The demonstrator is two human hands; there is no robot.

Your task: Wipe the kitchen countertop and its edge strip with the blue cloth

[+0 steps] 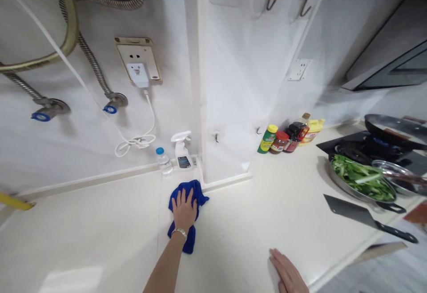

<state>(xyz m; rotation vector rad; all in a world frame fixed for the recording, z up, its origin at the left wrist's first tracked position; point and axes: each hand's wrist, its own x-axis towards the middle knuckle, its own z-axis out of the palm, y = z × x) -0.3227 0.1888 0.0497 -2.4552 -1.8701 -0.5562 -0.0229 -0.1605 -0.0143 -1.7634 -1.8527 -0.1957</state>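
My left hand [184, 210] lies palm down on a crumpled blue cloth [191, 239], its fingers spread and pressing the cloth against the white countertop [247, 239]. A bracelet circles that wrist. Just beyond the cloth, at the wall, stand a white spray bottle [183, 153] and a small clear bottle with a blue cap [164, 162]. My right hand [287, 273] rests on the counter near its front edge, fingers stretched out and close together; nothing shows in it, and part of it is cut off by the frame.
A wall pillar [230, 159] juts out right behind the cloth. On the right are seasoning bottles [267, 139], a pan of chopped greens [360, 179], a cleaver [353, 213] and a stove with a wok [393, 128]. A white cable [135, 144] hangs by the left socket.
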